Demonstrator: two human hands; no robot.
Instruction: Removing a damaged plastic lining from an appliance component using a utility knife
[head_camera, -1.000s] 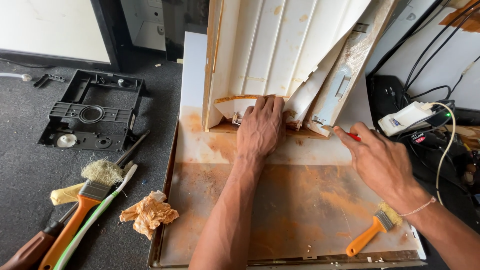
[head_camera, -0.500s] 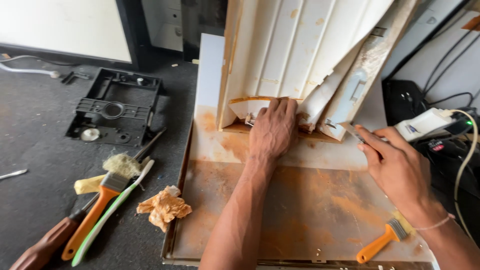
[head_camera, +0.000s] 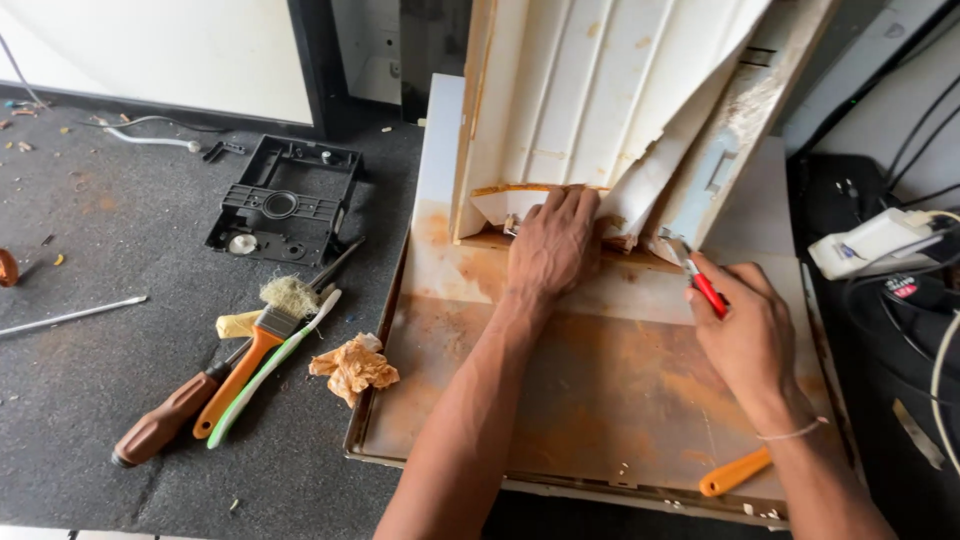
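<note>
The left hand (head_camera: 552, 245) is pressing palm-down, fingers spread, on the peeling cream ribbed plastic panel (head_camera: 590, 100) standing on the rust-stained metal sheet (head_camera: 600, 390). The right hand (head_camera: 745, 335) is gripping a red-handled blade tool (head_camera: 700, 280) at the panel's torn edge, nearer it than before.

Brushes (head_camera: 262, 345) & rag (head_camera: 353, 367) left of panel (head_camera: 600, 390); plastic frame (head_camera: 285, 200) behind them.

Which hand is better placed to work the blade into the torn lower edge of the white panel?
Right, probably. The right hand holds the red-handled tool, its tip at the torn edge of the white panel. The left hand is pressed flat on the panel, bracing it.
</note>
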